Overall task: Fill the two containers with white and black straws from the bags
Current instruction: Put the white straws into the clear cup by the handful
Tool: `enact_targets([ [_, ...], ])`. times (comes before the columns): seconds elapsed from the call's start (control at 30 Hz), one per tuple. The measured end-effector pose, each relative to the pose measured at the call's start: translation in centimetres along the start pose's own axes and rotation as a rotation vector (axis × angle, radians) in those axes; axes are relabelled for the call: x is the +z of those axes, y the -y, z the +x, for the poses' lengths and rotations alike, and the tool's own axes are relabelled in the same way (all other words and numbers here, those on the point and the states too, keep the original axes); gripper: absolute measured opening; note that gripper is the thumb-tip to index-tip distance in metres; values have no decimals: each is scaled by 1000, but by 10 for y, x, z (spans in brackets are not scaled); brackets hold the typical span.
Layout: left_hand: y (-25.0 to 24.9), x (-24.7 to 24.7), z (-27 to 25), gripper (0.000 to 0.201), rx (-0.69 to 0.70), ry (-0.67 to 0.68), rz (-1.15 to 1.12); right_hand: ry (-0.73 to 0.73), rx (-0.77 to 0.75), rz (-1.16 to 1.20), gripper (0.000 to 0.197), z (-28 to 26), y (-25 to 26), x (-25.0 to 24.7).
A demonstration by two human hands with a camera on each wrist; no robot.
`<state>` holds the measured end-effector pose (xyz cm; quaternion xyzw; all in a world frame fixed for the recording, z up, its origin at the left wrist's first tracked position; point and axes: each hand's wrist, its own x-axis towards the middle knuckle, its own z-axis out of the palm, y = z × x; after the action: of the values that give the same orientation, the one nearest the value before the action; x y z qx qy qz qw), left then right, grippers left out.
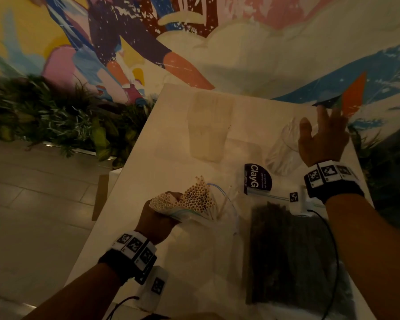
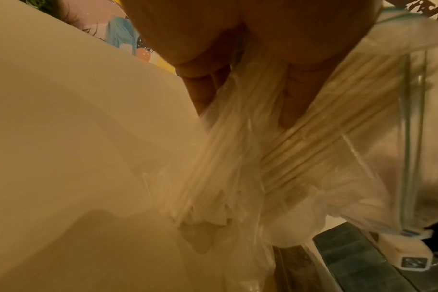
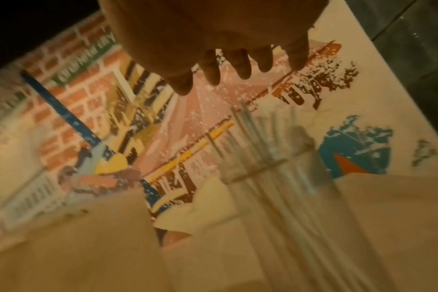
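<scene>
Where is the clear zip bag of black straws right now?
In the head view, the clear zip bag of black straws lies flat on the white table, near the right forearm and right of the left hand.

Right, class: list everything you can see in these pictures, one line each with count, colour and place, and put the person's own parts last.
White straws: one bundle, white, in the left hand.
Clear bag: one, around that bundle.
Bag of black straws: one, flat on the table, near right.
Clear container: one, holds a few straws, by the right hand.
Table: one, white.
Mural: multicoloured, behind.
Plants: green, left.
Left hand: grips the bundle.
Right hand: fingers spread, holding nothing.
</scene>
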<state>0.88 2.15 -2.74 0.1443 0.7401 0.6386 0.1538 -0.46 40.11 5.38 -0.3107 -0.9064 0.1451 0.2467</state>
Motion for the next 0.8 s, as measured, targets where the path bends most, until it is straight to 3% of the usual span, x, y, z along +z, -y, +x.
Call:
enact_targets([
  [0.07,1,0,1,47,9,-2,8,-71,-64,163,60,-11,16,-11],
  [0.13,4,0,2,46,10,-5,11,-8,-97,345,52,-32,34,-22],
  [0.2,7,-2,2,42,23,0,18,206,-92,542,50,-61,49,-29],
  [0.3,8,-4,2,43,38,7,12,609,20,840,68,-111,61,-23],
  [0.4,5,-5,2,48,45,16,45,837,47,920,81,-150,66,-10],
  [0.63,3,-5,9,88,50,71,74,812,33,967,86,-190,91,3],
  [0.73,-7,2,8,82,95,127,169,737,43,952,88,-199,94,10],
  [0.8,-11,6,5,76,112,156,152,695,35,897,75,-201,94,13],
])
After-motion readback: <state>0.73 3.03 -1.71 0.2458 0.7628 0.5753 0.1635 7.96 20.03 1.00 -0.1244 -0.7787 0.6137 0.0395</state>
